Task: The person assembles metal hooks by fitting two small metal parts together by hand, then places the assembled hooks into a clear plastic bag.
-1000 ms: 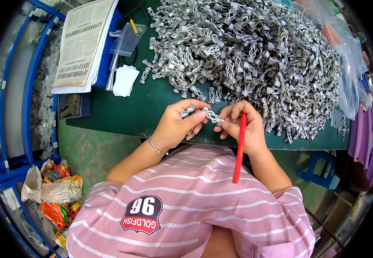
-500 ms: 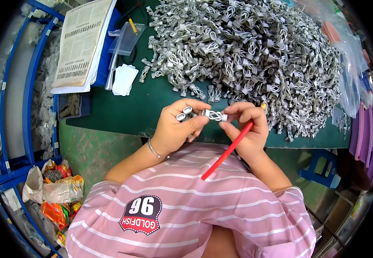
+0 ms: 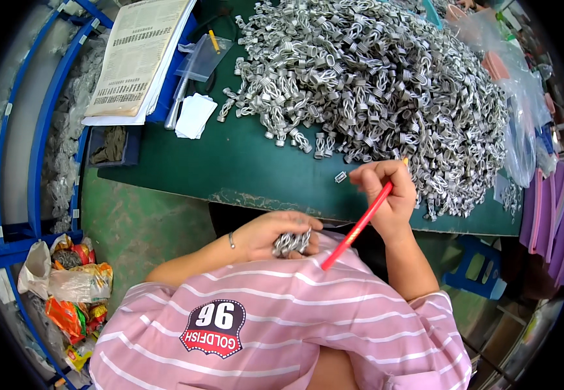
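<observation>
At the table's front edge my left hand (image 3: 265, 235) is cupped around several small silver metal fittings with twisted loops (image 3: 292, 244). Farther right, my right hand (image 3: 389, 192) is closed with a slim red stick-shaped tool (image 3: 358, 227) lodged in it; the tool slants down toward the shirt. A yellow tip shows beyond the knuckles, and the tool's exact kind is unclear. Just left of the right fingertips is a small silver piece (image 3: 340, 177), apart from them. A large heap of the same silver fittings (image 3: 373, 78) covers the back of the green table (image 3: 262, 175).
Papers (image 3: 139, 58) rest over a blue holder at the back left, with white slips (image 3: 196, 116) and a clear bag (image 3: 207, 58) beside them. Blue shelving (image 3: 46, 130) stands at left. A blue stool (image 3: 473, 266) is at right, near purple sheets (image 3: 548, 214).
My hands have come apart. The left has drawn down toward my body with its fittings. The fitting held between both hands has left the right fingertips; a small piece now shows beside them.
</observation>
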`<action>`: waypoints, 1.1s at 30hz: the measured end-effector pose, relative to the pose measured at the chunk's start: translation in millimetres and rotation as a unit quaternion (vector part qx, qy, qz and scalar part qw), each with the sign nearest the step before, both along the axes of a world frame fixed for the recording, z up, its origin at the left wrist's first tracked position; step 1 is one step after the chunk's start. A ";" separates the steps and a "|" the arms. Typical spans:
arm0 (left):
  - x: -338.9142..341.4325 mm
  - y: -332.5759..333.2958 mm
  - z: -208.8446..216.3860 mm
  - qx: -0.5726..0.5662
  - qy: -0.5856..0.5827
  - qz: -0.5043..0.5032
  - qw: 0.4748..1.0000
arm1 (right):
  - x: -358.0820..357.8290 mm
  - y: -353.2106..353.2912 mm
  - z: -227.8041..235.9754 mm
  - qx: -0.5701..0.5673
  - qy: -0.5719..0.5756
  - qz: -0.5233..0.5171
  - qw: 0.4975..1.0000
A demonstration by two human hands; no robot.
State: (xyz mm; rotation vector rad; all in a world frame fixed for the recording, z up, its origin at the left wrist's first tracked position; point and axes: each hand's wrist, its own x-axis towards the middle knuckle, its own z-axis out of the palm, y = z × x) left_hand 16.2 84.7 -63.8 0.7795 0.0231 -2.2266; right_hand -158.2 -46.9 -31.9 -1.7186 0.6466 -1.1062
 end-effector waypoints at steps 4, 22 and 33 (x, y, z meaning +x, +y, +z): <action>-8.8 6.7 -27.6 0.117 0.066 0.090 0.987 | 11.3 -7.8 -7.8 -0.180 0.138 -0.011 0.974; -30.6 -25.4 -79.6 0.056 -0.234 0.040 0.970 | 29.8 -15.2 -4.8 -0.345 0.343 0.050 0.872; 15.7 -3.4 28.1 -0.219 -0.387 -0.013 0.895 | 16.3 16.5 7.7 0.327 -0.095 0.131 0.931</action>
